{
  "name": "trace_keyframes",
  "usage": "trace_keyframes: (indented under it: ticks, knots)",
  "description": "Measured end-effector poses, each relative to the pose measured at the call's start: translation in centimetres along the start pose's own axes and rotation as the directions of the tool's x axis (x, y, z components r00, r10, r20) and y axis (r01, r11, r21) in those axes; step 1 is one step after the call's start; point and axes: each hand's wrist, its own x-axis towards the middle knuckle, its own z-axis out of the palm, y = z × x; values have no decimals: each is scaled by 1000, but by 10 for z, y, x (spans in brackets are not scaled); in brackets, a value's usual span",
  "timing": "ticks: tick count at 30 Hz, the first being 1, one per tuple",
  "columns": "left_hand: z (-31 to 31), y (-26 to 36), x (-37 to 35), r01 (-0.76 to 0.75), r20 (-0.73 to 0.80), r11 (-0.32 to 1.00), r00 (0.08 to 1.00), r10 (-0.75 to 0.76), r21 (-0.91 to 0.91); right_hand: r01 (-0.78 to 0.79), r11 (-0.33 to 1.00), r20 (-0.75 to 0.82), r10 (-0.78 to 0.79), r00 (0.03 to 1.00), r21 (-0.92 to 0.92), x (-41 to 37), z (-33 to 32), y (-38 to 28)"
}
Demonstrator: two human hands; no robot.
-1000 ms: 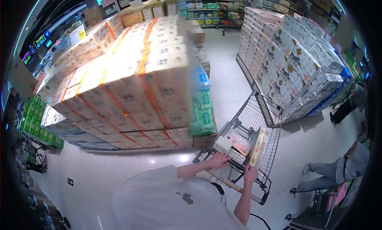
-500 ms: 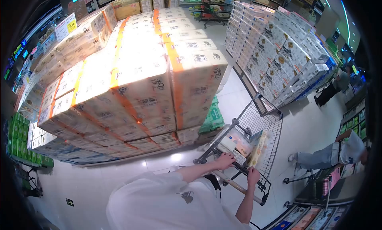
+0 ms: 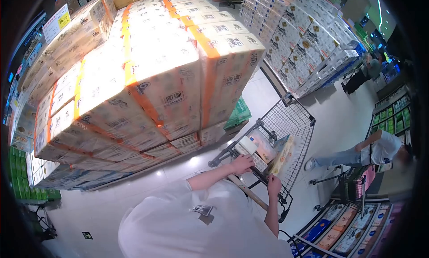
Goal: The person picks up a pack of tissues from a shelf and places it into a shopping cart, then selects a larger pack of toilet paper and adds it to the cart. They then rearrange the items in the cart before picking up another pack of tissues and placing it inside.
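A wire shopping cart (image 3: 300,128) stands in front of me, its handle (image 3: 250,193) close to my body. My left hand (image 3: 241,163) rests at the near edge of a white box (image 3: 245,146) in the cart, fingers stretched out over it. My right hand (image 3: 274,185) is closed at the near end of a long yellow package (image 3: 282,156), though its fingertips are partly hidden. Between these two lies a clear-wrapped pack with pink and orange parts (image 3: 263,146). The white box's near side is partly covered by my left hand.
A tall stack of wrapped tissue packs (image 3: 174,92) with orange bands rises on the left. Another pallet of white packs (image 3: 304,39) stands ahead. To the right, a person (image 3: 380,146) is beside another cart (image 3: 351,186). Low shelves (image 3: 344,224) hold packages at lower right.
The view has shifted, and the tissue stack appears larger and nearer. Both hands stay at the same items in the cart. The person on the right appears closer to my cart.
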Motion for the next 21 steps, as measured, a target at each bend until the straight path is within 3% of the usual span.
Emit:
trace_keyframes:
  ticks: [12,18,21]
  knots:
    - [-12,-17,-32,34,45,999,998,-35,15,83,996,-148,-80,986,15,-31,36,-21]
    - [-18,-21,-34,17,-18,1000,1000,-17,19,122,984,-42,-118,992,130,-13,38,-19]
    - [-28,-18,-27,27,9,1000,1000,-27,6,221,965,117,-206,972,-143,4,12,-19]
